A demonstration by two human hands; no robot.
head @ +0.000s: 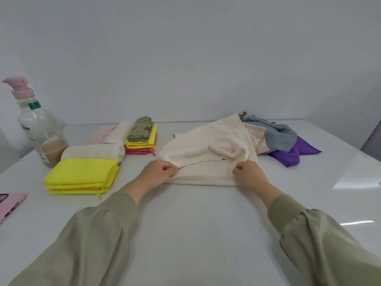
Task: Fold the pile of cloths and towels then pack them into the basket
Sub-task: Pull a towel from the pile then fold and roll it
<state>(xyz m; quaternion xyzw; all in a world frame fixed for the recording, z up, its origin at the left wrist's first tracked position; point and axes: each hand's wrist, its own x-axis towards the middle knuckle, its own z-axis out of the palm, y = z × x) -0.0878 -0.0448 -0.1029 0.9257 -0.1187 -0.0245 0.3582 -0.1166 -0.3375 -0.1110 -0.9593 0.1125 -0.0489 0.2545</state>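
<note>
Both hands are closed on the near folded edge of the cream towel (208, 149): the left hand (159, 170) pinches its left corner and the right hand (250, 174) pinches its right corner, fingers curled tight into the cloth. Olive sleeves (92, 240) cover both forearms. Between the hands the towel lies doubled over on the white table (195, 234), its far part rumpled and lifted. Behind the towel and to its right, touching it, sits the unfolded pile: a grey-blue cloth (278, 137) over a purple cloth (294, 153). Left of the towel lies a stack of folded yellow cloths (82, 176), and beyond that a rolled cream towel (92, 152). Further back, still left of the towel, an olive cloth (142, 129) tops a yellow-and-red folded stack (142, 146), with pale rolled towels (115, 133) beside it. Far left of the towel stand a pump bottle (39, 129) and a pink phone (10, 205).
</note>
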